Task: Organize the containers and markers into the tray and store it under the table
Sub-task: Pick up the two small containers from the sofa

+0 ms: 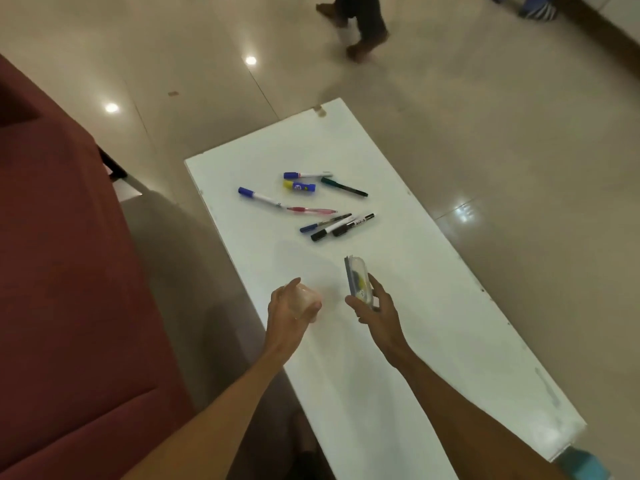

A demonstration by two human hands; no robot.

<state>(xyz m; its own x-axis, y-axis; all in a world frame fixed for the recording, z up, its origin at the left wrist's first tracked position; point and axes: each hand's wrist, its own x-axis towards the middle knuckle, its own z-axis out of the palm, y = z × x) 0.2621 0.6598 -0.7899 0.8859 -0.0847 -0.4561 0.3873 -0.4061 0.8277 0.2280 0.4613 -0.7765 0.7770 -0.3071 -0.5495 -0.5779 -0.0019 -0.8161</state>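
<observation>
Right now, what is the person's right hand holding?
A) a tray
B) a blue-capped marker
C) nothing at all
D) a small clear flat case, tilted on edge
D: the right hand grips a small clear case with something yellow inside, held up on edge above the white table, while the markers lie loose farther along the tabletop, untouched.

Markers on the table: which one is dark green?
The dark green marker, farthest right in the upper cluster, beside the yellow-capped glue stick. The rest have blue, black or red parts.
</observation>
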